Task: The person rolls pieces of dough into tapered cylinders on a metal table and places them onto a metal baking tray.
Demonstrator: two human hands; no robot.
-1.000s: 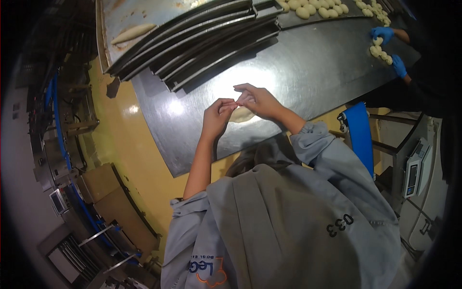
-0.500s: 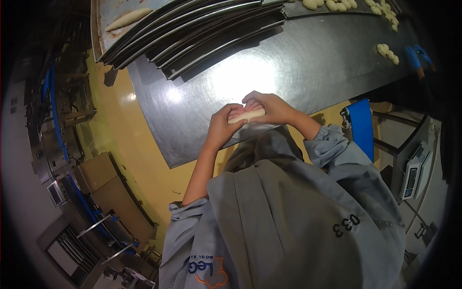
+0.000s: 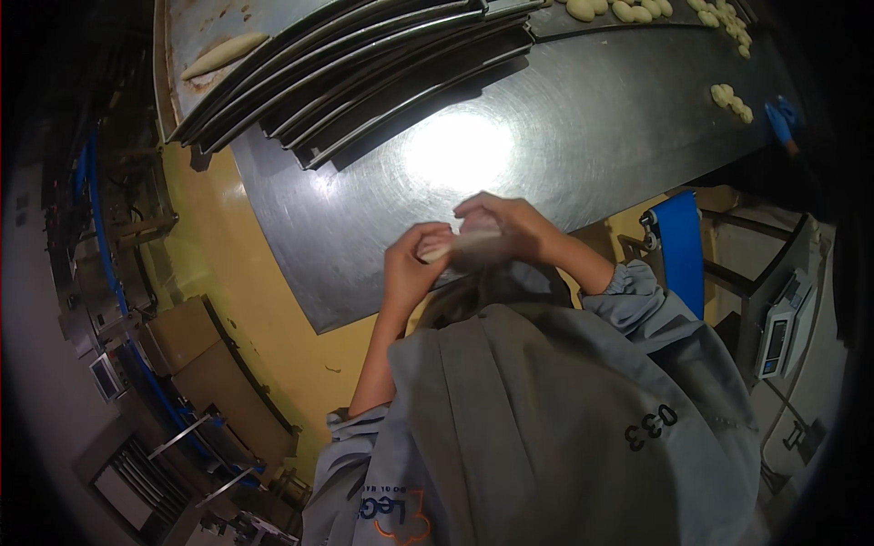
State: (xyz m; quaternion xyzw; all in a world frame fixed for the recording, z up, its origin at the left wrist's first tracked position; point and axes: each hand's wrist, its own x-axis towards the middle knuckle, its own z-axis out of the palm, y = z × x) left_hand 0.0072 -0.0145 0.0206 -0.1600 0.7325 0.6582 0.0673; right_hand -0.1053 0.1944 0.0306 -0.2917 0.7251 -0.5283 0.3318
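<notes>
One long tapered dough roll (image 3: 225,56) lies on the stained metal tray (image 3: 202,25) at the counter's far left corner, seemingly the only shaped piece in sight there. Just over the counter's (image 3: 350,227) near edge, a pale dough piece (image 3: 435,254) sits between the person's hands, not yet laid down, so its shaping looks only partly done. The left hand (image 3: 414,261) is curled around one end of it; the right hand (image 3: 507,227) is bent and cupped, but blur hides whether it grips. Several rounded lumps (image 3: 628,10) along the far edge look unrolled; whether they belong to this work cannot be told. Dark metal trays (image 3: 364,82) are stacked on the counter's far left part. Near the right end, a small dough cluster (image 3: 731,103) lies beside a co-worker's blue-gloved hand (image 3: 781,118).
</notes>
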